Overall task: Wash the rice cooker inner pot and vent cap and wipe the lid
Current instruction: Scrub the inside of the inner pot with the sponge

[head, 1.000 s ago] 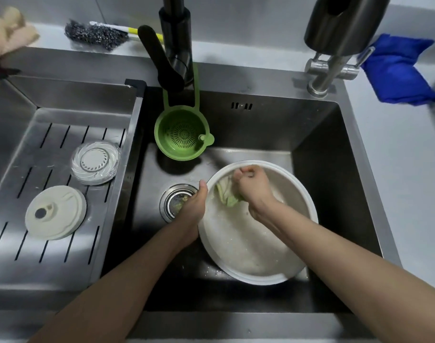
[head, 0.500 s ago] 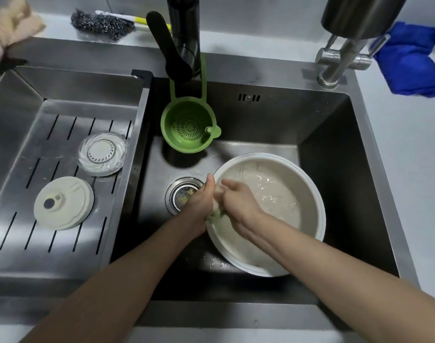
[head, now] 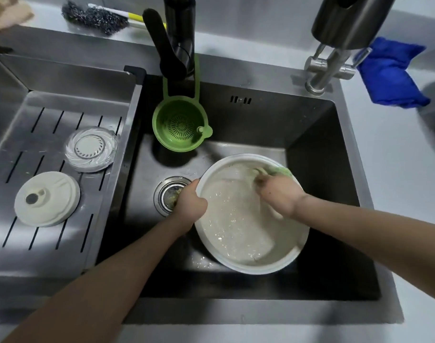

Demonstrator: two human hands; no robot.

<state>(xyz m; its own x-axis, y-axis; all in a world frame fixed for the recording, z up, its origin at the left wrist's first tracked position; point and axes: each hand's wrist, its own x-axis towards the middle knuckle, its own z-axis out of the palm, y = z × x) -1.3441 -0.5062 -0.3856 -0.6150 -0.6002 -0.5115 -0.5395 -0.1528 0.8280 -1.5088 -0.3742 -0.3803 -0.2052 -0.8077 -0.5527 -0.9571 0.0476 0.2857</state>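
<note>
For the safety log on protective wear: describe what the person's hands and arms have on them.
Both the left hand and right hand are bare, without gloves. The forearms are uncovered to the frame's edge; no sleeve, watch or bracelet shows. The right hand is blurred, so a ring cannot be ruled out.

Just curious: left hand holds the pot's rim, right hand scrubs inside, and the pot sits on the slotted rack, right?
Not the rack: the head view shows the pot in the sink basin. The left hand does hold its rim and the right hand scrubs inside with a green cloth.
</note>
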